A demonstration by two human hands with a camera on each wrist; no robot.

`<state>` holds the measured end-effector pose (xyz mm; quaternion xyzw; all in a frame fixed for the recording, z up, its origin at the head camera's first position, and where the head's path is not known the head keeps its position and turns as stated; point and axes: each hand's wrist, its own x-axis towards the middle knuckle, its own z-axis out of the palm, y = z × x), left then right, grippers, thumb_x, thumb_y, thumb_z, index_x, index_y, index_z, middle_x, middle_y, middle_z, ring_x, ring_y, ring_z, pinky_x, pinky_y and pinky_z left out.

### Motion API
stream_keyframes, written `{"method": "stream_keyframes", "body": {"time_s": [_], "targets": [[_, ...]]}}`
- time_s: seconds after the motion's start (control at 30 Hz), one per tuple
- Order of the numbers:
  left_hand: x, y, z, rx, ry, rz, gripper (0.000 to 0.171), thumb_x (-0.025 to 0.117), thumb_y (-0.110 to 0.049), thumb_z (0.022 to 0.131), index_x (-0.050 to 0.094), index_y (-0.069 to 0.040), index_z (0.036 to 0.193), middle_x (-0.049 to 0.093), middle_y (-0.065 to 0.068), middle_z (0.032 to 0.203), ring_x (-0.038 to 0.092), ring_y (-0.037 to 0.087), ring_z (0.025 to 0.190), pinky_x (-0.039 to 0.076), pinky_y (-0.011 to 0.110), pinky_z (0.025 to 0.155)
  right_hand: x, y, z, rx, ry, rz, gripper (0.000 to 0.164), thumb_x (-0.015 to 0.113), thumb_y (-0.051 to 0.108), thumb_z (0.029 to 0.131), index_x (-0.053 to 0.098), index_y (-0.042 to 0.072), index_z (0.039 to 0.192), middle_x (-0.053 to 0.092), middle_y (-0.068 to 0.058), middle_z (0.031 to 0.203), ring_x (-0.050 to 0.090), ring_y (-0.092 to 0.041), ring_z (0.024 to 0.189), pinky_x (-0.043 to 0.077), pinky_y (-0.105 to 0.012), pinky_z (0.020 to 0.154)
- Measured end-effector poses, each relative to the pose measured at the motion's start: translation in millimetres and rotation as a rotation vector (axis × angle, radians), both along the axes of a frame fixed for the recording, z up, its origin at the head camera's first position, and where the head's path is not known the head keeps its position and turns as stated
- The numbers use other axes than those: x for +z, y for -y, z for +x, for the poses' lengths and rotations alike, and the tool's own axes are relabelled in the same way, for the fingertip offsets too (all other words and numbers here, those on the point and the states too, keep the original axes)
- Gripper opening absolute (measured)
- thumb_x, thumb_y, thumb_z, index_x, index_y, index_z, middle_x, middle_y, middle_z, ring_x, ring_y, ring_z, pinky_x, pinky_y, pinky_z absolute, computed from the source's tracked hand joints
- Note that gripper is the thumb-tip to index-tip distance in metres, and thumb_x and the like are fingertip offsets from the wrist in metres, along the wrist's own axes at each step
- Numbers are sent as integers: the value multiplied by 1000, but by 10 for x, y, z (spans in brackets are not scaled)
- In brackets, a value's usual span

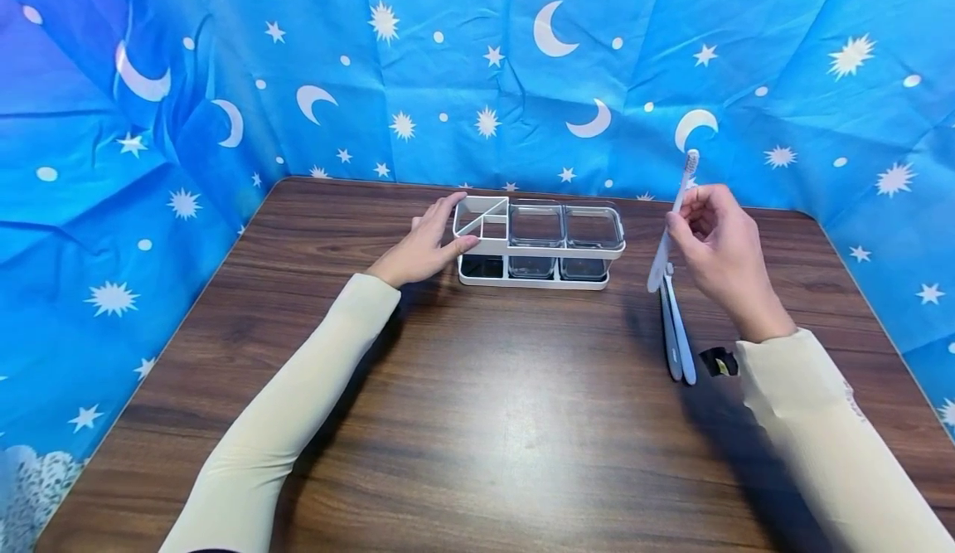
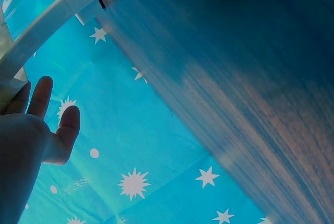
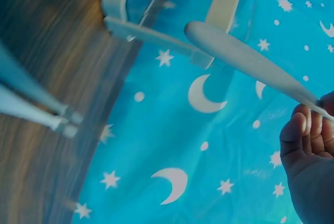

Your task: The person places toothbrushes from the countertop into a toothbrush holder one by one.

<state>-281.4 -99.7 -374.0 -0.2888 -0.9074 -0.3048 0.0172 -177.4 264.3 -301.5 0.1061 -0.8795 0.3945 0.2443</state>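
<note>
A white toothbrush holder (image 1: 540,248) with clear cups (image 1: 593,225) stands near the back of the table. My left hand (image 1: 423,246) touches its left end, thumb toward the front and fingers fairly straight along the side. In the left wrist view the thumb (image 2: 68,130) is spread from the fingers. To the right of the holder, my right hand (image 1: 719,250) pinches a light toothbrush (image 1: 666,246), bristles up and handle end down. The right wrist view shows the handle (image 3: 245,59) extending toward the holder. Below it, two more toothbrushes (image 1: 682,346) lie side by side.
A small black item (image 1: 719,361) lies beside the two toothbrushes, near the right sleeve. The brown wooden table (image 1: 477,420) meets a blue cloth (image 1: 448,80) with moons and stars at its back and sides.
</note>
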Motion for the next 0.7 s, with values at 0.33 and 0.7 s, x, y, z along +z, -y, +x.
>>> {"method": "stream_keyframes", "body": {"time_s": [0.33,0.7], "targets": [[6,7,0,-3,-12,-12,71,40,-58,81,4,-34,137,10,-6,141,7,19,128,3,51,97,128,267,-66,129,-81,-84,22,54,8,84,46,1,103,50,-5,86,50,-15,73,42,-15,66],[13,14,9,-1,-6,-4,74,41,-58,80,7,-27,138,12,-6,141,5,12,127,3,50,97,443,618,-6,224,-171,-174,22,54,2,83,45,-5,101,48,-9,85,47,-17,69,43,-20,65]]}}
